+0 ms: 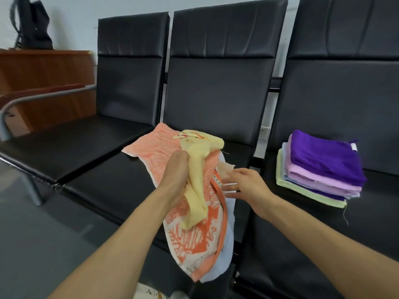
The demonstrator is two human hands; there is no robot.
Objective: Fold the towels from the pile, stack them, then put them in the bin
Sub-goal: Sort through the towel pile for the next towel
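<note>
The left hand (pixel 176 175) has its fingers curled tight round a yellow towel (pixel 195 203) and holds it bunched up, with one end sticking up above the hand and the other end hanging down below it. Under the yellow towel is the pile, which lies on the middle seat (pixel 103 190) of a row of black seats. On top of the pile is a big orange and white towel (pixel 190 238), and a pale blue towel (pixel 226 257) peeks out from under its right side. The right hand (pixel 248 184) is just beside the pile with its fingers (pixel 228 187) straight and spread out, gripping nothing; it looks blurry, so I cannot tell if the fingertips touch the cloth. On the right seat (pixel 367 223) sits a neat stack of folded towels (pixel 319 180), with a dark purple towel (pixel 323 156) on top and a light green towel (pixel 302 192) at the bottom. Far to the left is a brown wooden cabinet (pixel 43 83) with a black bag (pixel 32 24) on it
</note>
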